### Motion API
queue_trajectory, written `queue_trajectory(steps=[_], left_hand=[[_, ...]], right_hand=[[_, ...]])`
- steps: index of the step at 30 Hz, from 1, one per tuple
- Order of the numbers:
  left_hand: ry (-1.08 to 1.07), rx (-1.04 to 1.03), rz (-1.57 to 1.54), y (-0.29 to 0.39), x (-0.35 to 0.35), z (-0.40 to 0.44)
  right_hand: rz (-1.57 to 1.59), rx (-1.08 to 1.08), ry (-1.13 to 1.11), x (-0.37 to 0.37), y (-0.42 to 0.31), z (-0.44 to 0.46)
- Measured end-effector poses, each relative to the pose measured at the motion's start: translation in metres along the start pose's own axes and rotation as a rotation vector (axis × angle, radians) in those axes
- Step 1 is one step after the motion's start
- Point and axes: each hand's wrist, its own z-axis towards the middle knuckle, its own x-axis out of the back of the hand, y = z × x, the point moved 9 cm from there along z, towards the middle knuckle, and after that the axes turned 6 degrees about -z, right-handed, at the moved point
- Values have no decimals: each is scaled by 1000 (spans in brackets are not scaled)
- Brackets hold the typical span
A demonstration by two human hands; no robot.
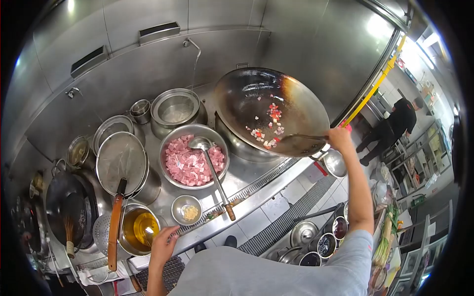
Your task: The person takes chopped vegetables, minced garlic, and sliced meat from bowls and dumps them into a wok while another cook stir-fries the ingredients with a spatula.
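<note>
My right hand [338, 139] is closed round the handle of a wok spatula [308, 136], at the right rim of a large wok [237, 98]. The spatula reaches into the wok, where chopped red and white pieces [274, 114] lie scattered. The wok is tilted, with a scorched brown patch on its far side. My left hand [162, 244] is at the counter's front edge with its fingers loosely bent and nothing visible in them. Beside it stands a pot of yellow oil [140, 228]. A small bowl of minced pale bits [189, 212] sits just above it.
A steel bowl of diced pink meat [185, 165] has a ladle [213, 170] lying across it. Left of it are a wooden-handled strainer [121, 160], a bamboo brush [69, 234] and several pots. Seasoning containers [326, 245] stand lower right; a person [397, 121] is farther back.
</note>
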Motion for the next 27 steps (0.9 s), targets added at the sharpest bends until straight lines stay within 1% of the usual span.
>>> queue_trajectory(steps=[2,4,5,8,9,12,14,15,16,18,21,23,26,27], left_hand=[[1,56,-2,7,-2,-3],[17,10,71,16,-1,-12],[26,-15,113,18,2,-16],[130,80,98,4,11,-40],[127,107,119,2,10,-45],[105,200,130,10,-1,-53],[77,127,149,19,-13,-50],[56,85,160,23,-17,-46],[36,117,134,22,-21,-44],[7,66,137,16,-27,-37],[-33,49,112,16,-27,-28],[-72,39,91,10,-27,-19],[-48,-78,135,22,-19,-10],[-52,-59,108,22,-18,-6]], right_hand=[[78,-60,22,-43,-28,46],[221,-160,40,-70,-42,85],[298,-231,36,-77,-46,101],[464,-374,14,-78,-61,150],[505,-413,-4,-80,-67,163],[591,-405,-42,-81,-97,199],[649,-346,-15,-71,-118,203],[678,-325,-3,-65,-124,200],[604,-221,-27,-61,-134,195],[451,-16,-85,-47,-144,170],[376,105,-102,-26,-115,98],[268,106,-11,-15,-75,57],[170,136,18,19,-19,0],[150,128,13,30,-3,-15]])
